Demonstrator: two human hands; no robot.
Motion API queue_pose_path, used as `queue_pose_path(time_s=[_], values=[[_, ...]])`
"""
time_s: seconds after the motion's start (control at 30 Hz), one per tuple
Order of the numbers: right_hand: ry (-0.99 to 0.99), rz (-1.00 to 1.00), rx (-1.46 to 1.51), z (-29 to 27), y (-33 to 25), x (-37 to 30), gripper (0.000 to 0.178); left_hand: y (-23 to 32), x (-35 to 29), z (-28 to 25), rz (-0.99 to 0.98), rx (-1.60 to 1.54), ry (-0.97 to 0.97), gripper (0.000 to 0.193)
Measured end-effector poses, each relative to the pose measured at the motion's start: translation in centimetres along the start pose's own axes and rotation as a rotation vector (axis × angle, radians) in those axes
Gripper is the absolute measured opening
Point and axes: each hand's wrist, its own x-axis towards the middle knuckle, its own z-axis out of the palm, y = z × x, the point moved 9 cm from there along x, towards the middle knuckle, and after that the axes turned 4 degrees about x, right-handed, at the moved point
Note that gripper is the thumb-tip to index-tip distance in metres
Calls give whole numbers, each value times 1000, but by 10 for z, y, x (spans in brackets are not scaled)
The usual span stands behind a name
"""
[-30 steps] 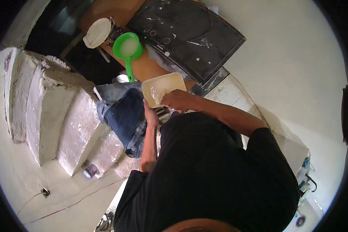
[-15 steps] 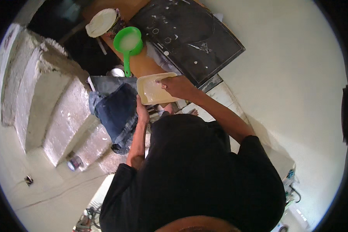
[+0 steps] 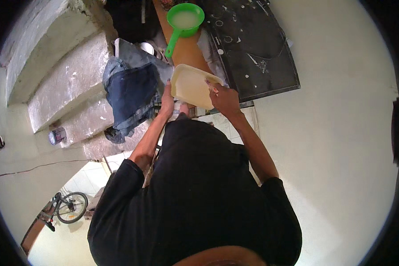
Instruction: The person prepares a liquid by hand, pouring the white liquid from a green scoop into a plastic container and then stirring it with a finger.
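Observation:
A shallow cream-coloured plastic tray [image 3: 191,84] is held up in front of my body, tilted a little. My left hand [image 3: 166,103] grips its left edge, with the thumb side along the rim. Over the tray's right part is my right hand [image 3: 225,99], its fingers bent together and reaching inside; whatever they pinch, if anything, is too small to make out. Beyond the tray stands a green dipper [image 3: 186,20] with whitish liquid in it, its handle pointing toward me. A dark blue cloth [image 3: 131,91] lies left of my left hand.
White-smeared steps [image 3: 68,77] rise on the left, with a small jar [image 3: 56,135] on a lower one. A black spattered board [image 3: 257,57] lies at the far right, beside a pale wall [image 3: 332,111]. A bicycle [image 3: 71,207] stands at the lower left.
My view has turned, so the steps, dipper and board sit higher and the bicycle has come into sight. The tray has tilted; my right hand stays over its right side.

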Motion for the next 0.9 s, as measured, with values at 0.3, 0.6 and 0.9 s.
queue_pose_path(time_s=[0.3,0.6,0.9], values=[[89,8,-21,-1,-1,-15,19,22,-14,13,87,27,34,65],[73,210,257,8,5,-21,21,25,-16,9,66,34,84,63],[85,256,388,23,-3,1,23,-3,7,0,89,-96,48,70]])
